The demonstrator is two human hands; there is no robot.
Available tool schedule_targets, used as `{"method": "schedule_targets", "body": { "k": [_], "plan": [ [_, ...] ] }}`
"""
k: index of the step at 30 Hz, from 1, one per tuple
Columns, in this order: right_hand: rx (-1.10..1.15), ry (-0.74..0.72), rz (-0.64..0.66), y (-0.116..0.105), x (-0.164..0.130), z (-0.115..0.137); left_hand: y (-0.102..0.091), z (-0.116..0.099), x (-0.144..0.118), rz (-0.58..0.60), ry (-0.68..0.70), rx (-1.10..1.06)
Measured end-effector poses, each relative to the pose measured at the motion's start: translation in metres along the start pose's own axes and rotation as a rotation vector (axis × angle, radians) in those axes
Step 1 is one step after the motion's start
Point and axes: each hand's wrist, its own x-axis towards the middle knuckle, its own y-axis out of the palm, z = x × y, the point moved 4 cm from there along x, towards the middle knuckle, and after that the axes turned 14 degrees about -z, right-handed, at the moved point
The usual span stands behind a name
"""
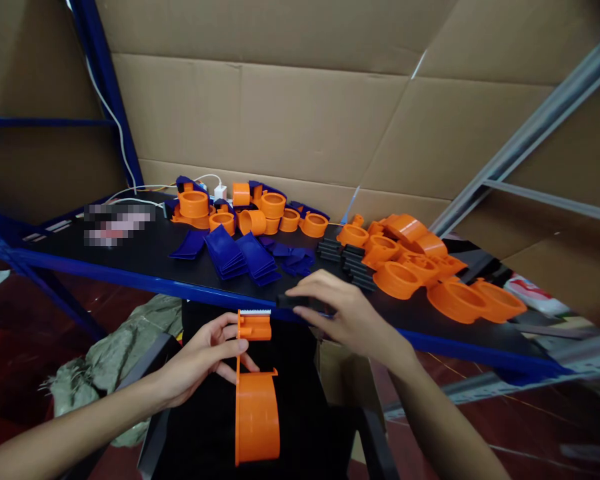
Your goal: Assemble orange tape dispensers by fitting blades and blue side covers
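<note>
My left hand point(215, 353) grips an orange tape dispenser frame point(257, 417) above my lap. A wide ring forms its lower end, and a white toothed blade point(255, 313) runs along the top. Between the thumb and fingers of my right hand point(347, 310) is a short black plastic piece point(291, 302), its left end pointing toward the blade but apart from it. My fingers hide its other end. Just beyond that hand, several black ribbed pieces point(357, 267) lie on the black tabletop point(155, 263).
Dispenser frames with blue parts point(194, 204) stand at the back; more orange frames point(400, 279) are piled at the right. Blue plates point(225, 252) lie in stacks near the blue table edge point(130, 280). A grey sack point(125, 353) sits below left, an open carton point(347, 373) below right.
</note>
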Motion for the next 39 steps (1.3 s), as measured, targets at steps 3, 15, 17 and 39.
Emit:
{"method": "schedule_targets", "body": {
  "k": [3, 15, 17, 39],
  "plan": [
    [-0.02, -0.072, 0.0, 0.019, -0.007, 0.029, 0.002, -0.001, -0.001, 0.016, 0.016, 0.005],
    [0.142, 0.041, -0.305, 0.06, -0.02, 0.043, 0.004, -0.002, -0.003, 0.013, 0.054, 0.031],
    [0.145, -0.001, -0.31, 0.062, -0.023, 0.046, 0.004, -0.002, -0.003, 0.018, 0.05, 0.037],
    [-0.408, 0.067, -0.064, 0.051, -0.008, -0.031, -0.013, 0.002, 0.007, -0.191, -0.074, -0.205]
  ]
}}
